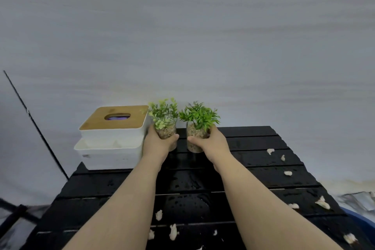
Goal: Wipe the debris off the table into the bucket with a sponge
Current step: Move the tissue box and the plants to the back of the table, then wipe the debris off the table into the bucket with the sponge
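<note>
So we've got both arms stretched out over the black slatted table [263, 170], our left hand [157, 143] wrapped around the left glass plant jar [166, 131] and our right hand [211, 142] gripping the right glass plant jar [195, 138], both upright near the far edge. The debris [173, 231], pale little scraps, is scattered over the wet-looking near and right slats, and a blue bucket rim [363, 221] peeks out just past the table's right edge. A white tissue box with a wooden lid [113, 124] sits stacked on a white tray [109, 154] at far left.
</note>
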A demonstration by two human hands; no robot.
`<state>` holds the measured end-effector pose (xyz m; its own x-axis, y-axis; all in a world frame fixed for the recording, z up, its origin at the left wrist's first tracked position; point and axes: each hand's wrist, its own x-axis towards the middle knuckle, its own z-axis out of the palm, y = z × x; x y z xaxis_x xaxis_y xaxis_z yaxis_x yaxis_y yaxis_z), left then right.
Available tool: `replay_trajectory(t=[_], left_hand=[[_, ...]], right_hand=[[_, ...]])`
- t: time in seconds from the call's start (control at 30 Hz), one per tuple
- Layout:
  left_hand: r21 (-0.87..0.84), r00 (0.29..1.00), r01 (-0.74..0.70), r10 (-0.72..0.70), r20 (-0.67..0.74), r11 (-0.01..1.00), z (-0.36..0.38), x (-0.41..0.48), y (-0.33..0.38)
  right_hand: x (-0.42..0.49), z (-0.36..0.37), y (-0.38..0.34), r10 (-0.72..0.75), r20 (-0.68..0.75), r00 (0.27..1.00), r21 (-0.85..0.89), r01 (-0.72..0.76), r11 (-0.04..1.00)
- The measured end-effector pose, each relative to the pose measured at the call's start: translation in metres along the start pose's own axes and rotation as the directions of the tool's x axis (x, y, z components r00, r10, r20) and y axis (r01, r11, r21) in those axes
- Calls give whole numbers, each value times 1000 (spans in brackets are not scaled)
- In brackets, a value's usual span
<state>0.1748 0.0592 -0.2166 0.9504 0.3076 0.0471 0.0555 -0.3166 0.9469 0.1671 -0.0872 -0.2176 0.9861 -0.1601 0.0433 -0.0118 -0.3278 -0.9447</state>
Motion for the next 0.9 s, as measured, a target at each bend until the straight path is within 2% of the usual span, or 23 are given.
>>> replay_trajectory(t=[0.13, 0.27, 0.4, 0.6, 0.73, 0.83, 0.9], left_hand=[[-66, 999, 9, -6, 49, 998, -3, -5, -8], [67, 996, 21, -26, 86, 998, -23, -44, -5], [243, 987, -106, 72, 142, 964, -45, -120, 3], [291, 907, -318, 200, 370, 902, -54, -270, 19], [285, 820, -503, 347, 455, 816, -45, -350, 13], [327, 809, -519, 330, 486, 790, -45, -384, 2], [416, 793, -558, 313, 522, 718, -42, -396, -9]], right_hand=[[-12, -12, 3, 11, 4, 1000, -68, -11, 998], [-63, -42, 4, 73, -15, 997, -79, -74, 994], [-144, -75, -7, 73, -25, 997, -130, -75, 989], [-291, -139, -17, 1, -15, 1000, -214, -5, 977], [-357, -183, -4, -54, -62, 997, -455, 20, 890], [-376, -208, 24, -67, -52, 996, -608, 22, 794], [-379, -214, 41, -34, -46, 998, -691, -7, 723]])
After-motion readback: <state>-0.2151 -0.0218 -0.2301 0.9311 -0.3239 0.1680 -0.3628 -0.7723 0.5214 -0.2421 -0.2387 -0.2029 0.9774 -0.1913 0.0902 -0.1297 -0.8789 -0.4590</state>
